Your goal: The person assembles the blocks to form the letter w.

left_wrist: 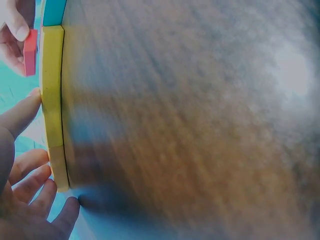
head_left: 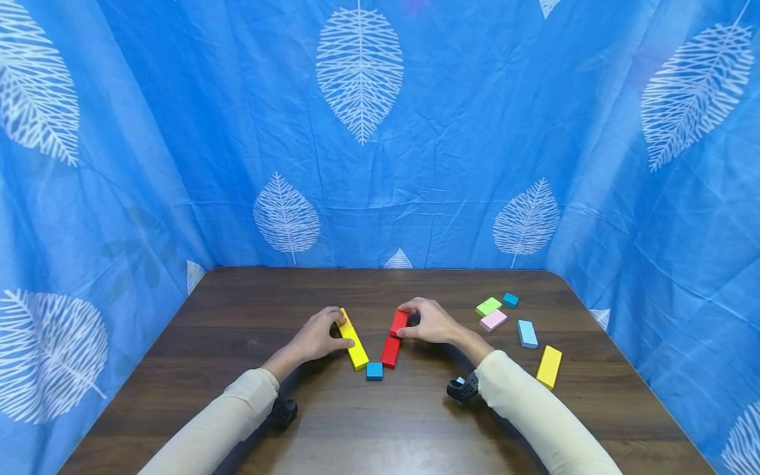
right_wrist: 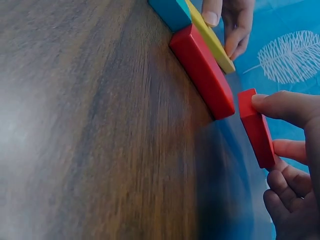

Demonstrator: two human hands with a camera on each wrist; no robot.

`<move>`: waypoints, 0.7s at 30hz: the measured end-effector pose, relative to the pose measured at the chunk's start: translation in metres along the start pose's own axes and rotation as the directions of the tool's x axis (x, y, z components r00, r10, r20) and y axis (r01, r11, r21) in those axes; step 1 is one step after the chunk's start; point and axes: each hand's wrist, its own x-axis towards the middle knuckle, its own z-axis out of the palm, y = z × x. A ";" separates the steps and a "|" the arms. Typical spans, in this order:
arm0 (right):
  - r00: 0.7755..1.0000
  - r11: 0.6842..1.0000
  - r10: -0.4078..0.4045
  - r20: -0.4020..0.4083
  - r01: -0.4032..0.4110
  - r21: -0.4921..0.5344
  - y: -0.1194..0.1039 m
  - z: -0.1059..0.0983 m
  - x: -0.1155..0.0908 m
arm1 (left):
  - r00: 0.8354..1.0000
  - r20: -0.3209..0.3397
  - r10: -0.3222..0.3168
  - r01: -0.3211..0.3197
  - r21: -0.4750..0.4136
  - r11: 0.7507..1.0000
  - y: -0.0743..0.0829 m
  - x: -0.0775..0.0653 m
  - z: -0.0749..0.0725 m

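My left hand (head_left: 317,335) is at a long yellow strip (head_left: 358,356) that shows a seam in the left wrist view, like two yellow blocks end to end. Thumb and fingers lie against its far part. Between thumb and fingers, my right hand (head_left: 435,321) pinches a red block (right_wrist: 257,129). That block is just beyond a second red block (right_wrist: 204,75) on the table, with a gap visible between them in the right wrist view. A blue block (head_left: 374,371) sits at the near end, between the yellow strip and the second red block, which slant apart away from me.
Right of my right hand lie a green block (head_left: 489,307), a small blue block (head_left: 510,300), a pink block (head_left: 493,320), a light blue block (head_left: 527,334) and a yellow block (head_left: 549,367). Behind the brown table (head_left: 267,290) hangs a blue leaf-print cloth (head_left: 415,158).
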 end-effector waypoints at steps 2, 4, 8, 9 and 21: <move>1.000 1.000 0.006 0.002 -0.006 0.001 -0.001 0.002 0.002 | 1.000 0.001 -0.004 0.004 0.001 1.000 0.000 0.000 0.000; 1.000 1.000 0.004 0.000 -0.004 0.003 -0.002 0.003 0.003 | 1.000 0.000 -0.005 0.005 0.004 1.000 0.000 0.000 0.000; 1.000 1.000 -0.024 -0.003 0.024 -0.004 0.001 0.004 0.005 | 1.000 -0.003 0.001 -0.001 0.008 1.000 0.001 0.000 0.000; 1.000 1.000 -0.030 0.002 0.030 -0.004 0.002 0.005 0.005 | 1.000 -0.005 0.001 -0.001 0.009 1.000 0.001 0.000 0.000; 1.000 1.000 0.000 0.009 0.000 0.011 0.012 0.006 0.001 | 1.000 -0.004 -0.006 0.006 0.015 1.000 0.001 -0.001 0.000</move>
